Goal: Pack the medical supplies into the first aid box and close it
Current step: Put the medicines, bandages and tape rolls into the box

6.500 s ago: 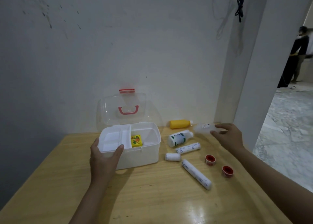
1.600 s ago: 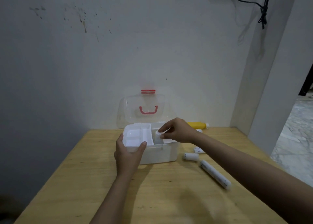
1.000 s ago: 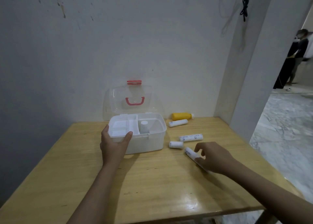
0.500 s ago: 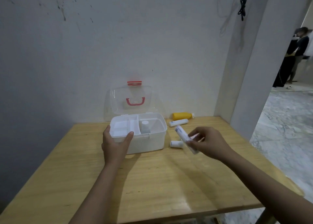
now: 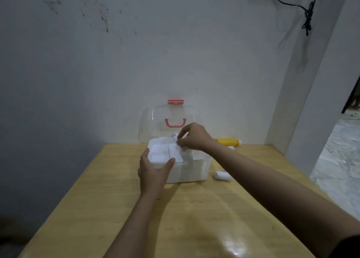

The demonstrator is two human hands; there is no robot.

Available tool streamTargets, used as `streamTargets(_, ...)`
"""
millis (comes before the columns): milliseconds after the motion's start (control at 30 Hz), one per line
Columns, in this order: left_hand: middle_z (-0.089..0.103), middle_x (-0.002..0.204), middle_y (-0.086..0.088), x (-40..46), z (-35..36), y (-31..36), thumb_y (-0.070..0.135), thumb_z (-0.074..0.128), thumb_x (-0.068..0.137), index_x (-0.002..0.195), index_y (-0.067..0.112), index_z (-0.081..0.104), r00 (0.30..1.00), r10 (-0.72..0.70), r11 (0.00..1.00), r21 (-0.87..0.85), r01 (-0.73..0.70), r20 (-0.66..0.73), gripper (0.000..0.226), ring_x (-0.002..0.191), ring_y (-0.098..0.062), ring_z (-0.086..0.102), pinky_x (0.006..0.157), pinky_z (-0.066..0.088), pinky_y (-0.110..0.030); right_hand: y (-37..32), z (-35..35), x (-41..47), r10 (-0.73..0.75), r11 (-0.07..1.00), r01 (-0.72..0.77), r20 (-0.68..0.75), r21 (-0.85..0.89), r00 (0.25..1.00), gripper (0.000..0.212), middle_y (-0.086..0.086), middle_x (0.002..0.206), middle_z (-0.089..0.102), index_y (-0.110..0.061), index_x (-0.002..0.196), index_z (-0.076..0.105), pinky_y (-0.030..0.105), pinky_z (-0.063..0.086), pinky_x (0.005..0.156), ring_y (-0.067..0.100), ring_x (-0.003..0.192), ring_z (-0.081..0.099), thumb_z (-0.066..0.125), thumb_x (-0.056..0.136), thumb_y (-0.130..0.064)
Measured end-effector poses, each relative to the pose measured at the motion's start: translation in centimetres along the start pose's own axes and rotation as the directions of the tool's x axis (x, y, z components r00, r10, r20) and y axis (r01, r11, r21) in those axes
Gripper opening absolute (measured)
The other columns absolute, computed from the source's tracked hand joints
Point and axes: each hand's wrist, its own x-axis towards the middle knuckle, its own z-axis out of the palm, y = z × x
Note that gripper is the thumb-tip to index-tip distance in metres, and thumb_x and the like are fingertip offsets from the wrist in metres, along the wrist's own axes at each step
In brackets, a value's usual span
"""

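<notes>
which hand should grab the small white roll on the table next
Right. The small white roll lies right of the first aid box, on the right hand side; the left hand is steadying the box's front left corner.

No text, label, brand or number could be read anywhere. The white roll point(image 5: 174, 136) I held in my right hand point(image 5: 191, 136) over the first aid box point(image 5: 191, 170) carried small dark printed marks (far too blurred to make out as letters). The small white roll point(image 5: 223, 175) lying on the table point(image 5: 194, 218) and the yellow bottle point(image 5: 228, 141) by the wall showed no lettering I could read.
</notes>
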Motion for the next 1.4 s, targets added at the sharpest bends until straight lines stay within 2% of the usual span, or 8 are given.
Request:
streamTargets(267,0.037,0.145,0.004,0.2,-0.1,-0.1,0.059,0.074,0.062,0.137,0.036,0.023,1.000,-0.017,0.999,0.044,0.017,0.016,0.094,0.129,-0.028,0.037,0.094,0.049,-0.050,-0.3,3.1,2.0,0.047,0.996,-0.041,0.074,-0.081,0.996,0.016,0.012,0.086,0.072,-0.001,0.087,0.073,0.024,0.052,0.066,0.022,0.078,0.067,0.068,0.078,-0.013)
streamTargets(433,0.037,0.145,0.005,0.1,-0.2,-0.2,0.059,0.074,0.062,0.137,0.035,0.024,1.000,-0.016,0.999,0.046,0.015,0.018,0.094,0.129,-0.028,0.037,0.095,0.047,-0.050,0.2,3.7,2.1,0.072,0.989,-0.053,0.137,-0.135,0.988,0.018,0.016,0.084,0.071,0.002,0.081,0.073,0.020,0.039,0.051,0.021,0.072,0.060,0.073,0.072,-0.014)
streamTargets(600,0.038,0.144,0.004,0.0,-0.4,0.1,0.060,0.074,0.060,0.136,0.036,0.024,1.000,-0.016,0.999,0.038,0.015,0.025,0.094,0.128,-0.027,0.038,0.094,0.049,-0.050,0.9,2.5,1.9,0.066,0.997,-0.060,0.150,-0.046,0.986,0.022,0.013,0.089,0.073,0.000,0.089,0.075,0.029,0.048,0.067,0.019,0.077,0.060,0.073,0.076,-0.018)
streamTargets(733,0.039,0.142,0.004,0.0,-0.5,0.1,0.066,0.071,0.055,0.134,0.038,0.024,0.999,-0.029,0.999,0.020,0.028,0.038,0.096,0.127,-0.027,0.039,0.094,0.049,-0.050,2.4,0.2,1.2,0.017,0.995,-0.022,0.049,0.098,0.999,0.018,0.007,0.083,0.073,-0.003,0.089,0.075,0.020,0.046,0.061,0.009,0.067,0.060,0.072,0.079,-0.018)
streamTargets(967,0.042,0.141,0.000,0.1,-0.3,-0.3,0.056,0.077,0.061,0.136,0.033,0.028,1.000,-0.014,1.000,-0.015,0.014,0.002,0.093,0.128,-0.027,0.040,0.097,0.047,-0.046,9.5,-5.3,-0.6,0.075,0.991,-0.072,-0.030,0.113,0.997,0.013,0.005,0.086,0.073,-0.007,0.088,0.076,0.022,0.047,0.067,0.013,0.077,0.065,0.072,0.079,-0.016)
streamTargets(1100,0.041,0.142,-0.004,-0.1,0.1,-0.2,0.044,0.079,0.067,0.139,0.028,0.029,0.999,0.011,0.999,-0.030,-0.012,-0.031,0.089,0.128,-0.025,0.041,0.090,0.045,-0.032,14.5,-6.7,-1.6,0.159,0.987,-0.159,-0.004,-0.002,0.987,0.017,0.005,0.089,0.072,-0.010,0.091,0.074,0.018,0.043,0.059,0.012,0.077,0.063,0.076,0.075,-0.016)
streamTargets(1267,0.041,0.142,-0.004,-0.2,0.4,-0.3,0.041,0.078,0.070,0.139,0.027,0.028,0.999,0.027,0.998,-0.052,-0.029,-0.038,0.086,0.126,-0.024,0.043,0.086,0.046,-0.029,19.0,-7.0,-2.5,0.252,0.946,-0.193,0.215,-0.260,0.944,0.042,0.002,0.106,0.066,-0.016,0.108,0.069,0.023,0.045,0.079,0.013,0.093,0.058,0.082,0.067,-0.017)
streamTargets(1400,0.039,0.143,-0.003,-0.2,0.6,-0.5,0.041,0.077,0.070,0.139,0.029,0.028,0.998,0.030,0.998,-0.054,-0.033,-0.051,0.086,0.128,-0.023,0.042,0.091,0.044,-0.031,21.2,-6.1,-2.4,0.248,0.940,-0.162,0.280,-0.299,0.927,0.023,-0.006,0.093,0.066,-0.020,0.095,0.072,0.019,0.042,0.066,0.011,0.088,0.057,0.077,0.072,-0.019)
